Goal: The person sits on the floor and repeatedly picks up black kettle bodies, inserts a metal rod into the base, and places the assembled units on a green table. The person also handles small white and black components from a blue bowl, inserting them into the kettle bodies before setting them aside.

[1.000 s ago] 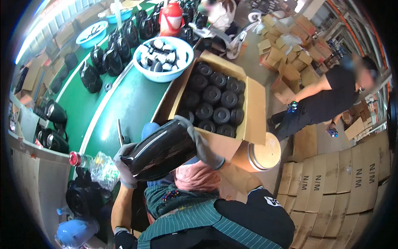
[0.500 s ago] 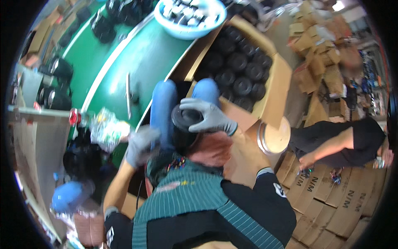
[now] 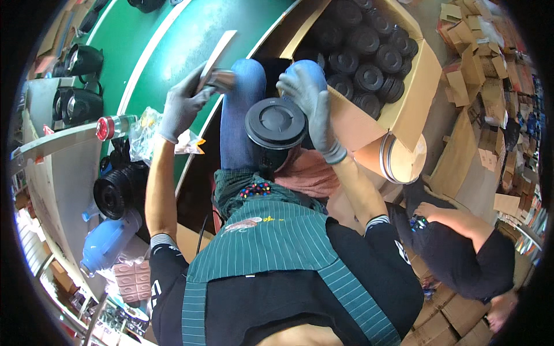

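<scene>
A black round part with a flat, ringed, lid-like top [image 3: 276, 122] stands on my lap between my thighs. My right hand [image 3: 311, 109], in a grey glove, is along its right side with the fingers stretched out and apart; whether the palm touches it I cannot tell. Over the green table's edge, my gloved left hand [image 3: 183, 106] is closed around a long, pale, flat strip [image 3: 222, 49]. A dark, metallic-looking piece [image 3: 221, 81] sticks out beside the strip at the fingers, too blurred to name.
A cardboard box [image 3: 424, 86] full of black round parts stands ahead on the right, beside a round tub [image 3: 404, 158]. A red-capped bottle [image 3: 112, 127] and plastic bag [image 3: 147, 135] lie left on the green table [image 3: 167, 63]. Another person [image 3: 456, 242] works at right.
My left hand has moved up and forward and taken the pale strip from the table. My right hand has let go of the black part's top and opened beside it.
</scene>
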Action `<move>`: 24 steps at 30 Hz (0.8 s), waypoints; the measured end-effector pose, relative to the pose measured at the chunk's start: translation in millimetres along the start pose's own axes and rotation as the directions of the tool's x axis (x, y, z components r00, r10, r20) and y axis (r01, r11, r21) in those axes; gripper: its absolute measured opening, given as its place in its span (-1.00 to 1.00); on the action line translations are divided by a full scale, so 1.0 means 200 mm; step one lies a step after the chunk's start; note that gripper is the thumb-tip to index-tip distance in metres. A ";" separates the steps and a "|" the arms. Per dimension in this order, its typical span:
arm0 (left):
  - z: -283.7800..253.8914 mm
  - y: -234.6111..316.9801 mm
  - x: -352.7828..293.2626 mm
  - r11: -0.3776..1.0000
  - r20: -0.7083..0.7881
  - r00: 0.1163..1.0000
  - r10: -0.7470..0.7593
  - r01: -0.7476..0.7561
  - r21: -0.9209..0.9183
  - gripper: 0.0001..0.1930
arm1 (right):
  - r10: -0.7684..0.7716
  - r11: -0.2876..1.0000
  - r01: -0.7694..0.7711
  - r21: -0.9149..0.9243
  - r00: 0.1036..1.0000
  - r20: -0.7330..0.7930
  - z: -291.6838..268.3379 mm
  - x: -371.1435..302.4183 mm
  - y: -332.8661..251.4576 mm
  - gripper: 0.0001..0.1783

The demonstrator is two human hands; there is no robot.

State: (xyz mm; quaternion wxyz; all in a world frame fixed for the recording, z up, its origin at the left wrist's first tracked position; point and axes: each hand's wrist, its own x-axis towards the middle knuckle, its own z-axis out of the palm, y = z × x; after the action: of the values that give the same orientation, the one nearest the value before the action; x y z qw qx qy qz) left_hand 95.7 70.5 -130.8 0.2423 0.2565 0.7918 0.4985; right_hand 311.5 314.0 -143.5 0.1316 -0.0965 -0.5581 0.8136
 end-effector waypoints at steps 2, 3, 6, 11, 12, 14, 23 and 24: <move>0.04 0.31 -0.03 0.990 0.266 0.956 0.121 -0.098 -0.099 -0.33 | 0.028 0.988 -0.011 0.154 0.993 -0.112 0.02 0.04 -0.03 0.11; 0.07 0.45 -0.01 0.995 0.391 0.919 0.057 -0.083 0.052 -0.34 | 0.055 0.965 -0.014 0.261 0.987 -0.152 0.04 0.06 -0.08 0.13; 0.15 0.69 0.03 0.944 0.623 0.773 -0.119 -0.107 0.313 -0.37 | 0.103 0.791 -0.013 0.611 0.988 -0.113 0.00 0.11 -0.15 -0.19; 0.27 0.60 -0.26 0.781 0.372 0.857 0.358 -0.493 0.383 -0.17 | 0.133 0.685 -0.171 0.708 0.985 0.110 -0.03 0.25 0.05 -0.56; 0.32 0.63 -0.33 0.762 0.310 0.890 0.335 -0.449 0.466 -0.09 | 0.105 0.679 -0.224 0.699 0.972 0.210 -0.03 0.30 0.08 -0.54; 0.39 0.73 -0.40 0.721 0.222 0.889 0.400 -0.455 0.523 -0.03 | 0.101 0.754 -0.273 0.597 0.947 0.305 -0.02 0.37 0.18 -0.45; 0.23 0.39 -0.38 0.899 -0.016 0.970 0.244 -0.220 0.379 -0.47 | -0.084 0.780 -0.122 0.614 0.952 0.295 -0.03 0.07 0.14 -0.63; 0.20 0.35 -0.35 0.929 0.001 0.980 0.197 -0.187 0.320 -0.43 | -0.178 0.802 -0.045 0.596 0.934 0.309 -0.01 0.00 0.09 -0.62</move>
State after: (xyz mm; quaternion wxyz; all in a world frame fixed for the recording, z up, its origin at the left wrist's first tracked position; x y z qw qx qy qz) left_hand 186.4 77.8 -74.0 0.1353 0.3607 0.8366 0.3896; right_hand 309.8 309.1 -160.1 0.0827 0.1158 -0.2925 0.9456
